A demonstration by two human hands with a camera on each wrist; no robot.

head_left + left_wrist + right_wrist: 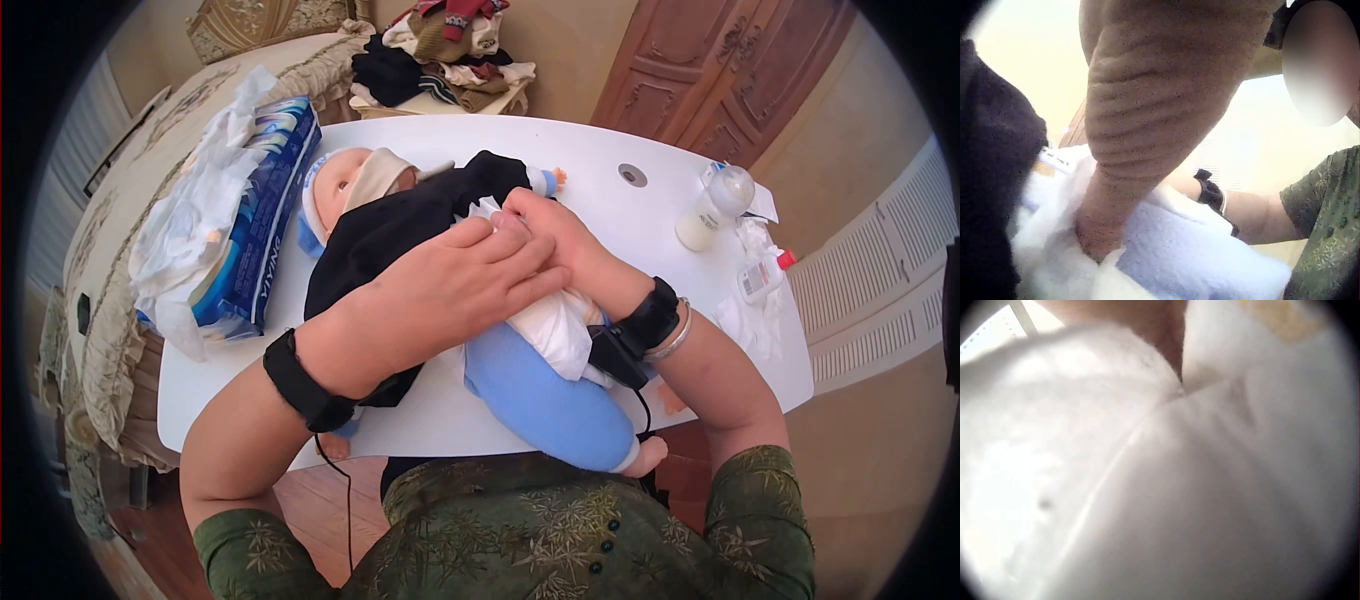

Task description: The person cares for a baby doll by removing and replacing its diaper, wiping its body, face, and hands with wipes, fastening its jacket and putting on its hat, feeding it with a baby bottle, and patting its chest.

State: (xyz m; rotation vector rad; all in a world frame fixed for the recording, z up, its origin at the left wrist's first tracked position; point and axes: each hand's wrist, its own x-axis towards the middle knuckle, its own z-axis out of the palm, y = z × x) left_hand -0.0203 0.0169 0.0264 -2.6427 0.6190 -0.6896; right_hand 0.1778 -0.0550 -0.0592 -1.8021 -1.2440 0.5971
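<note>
- Doll (pixel 345 190): lies on its back on the white table (pixel 590 150), around its middle; its long axis runs diagonally, head toward the far left, feet toward the near right, one foot over the near edge.
- White diaper (pixel 555 335): around the doll's hips, right of the table's middle, above blue trousers (pixel 540 400).
- Left hand (pixel 440 285): above the table's middle, fingers partly bent over the diaper and against the right hand; I cannot tell whether they pinch, as the tips are hidden.
- Right hand (pixel 560 235): farther toward the table's far side, thumb and fingers curled on the diaper's upper edge.
- Black cloth (pixel 400 225): over the doll's torso, at the table's middle.
- Blue wipes pack (pixel 270 220): along the table's left edge.
- Bottle (pixel 715 210): near the table's right edge; white surface separates it from the right hand.
</note>
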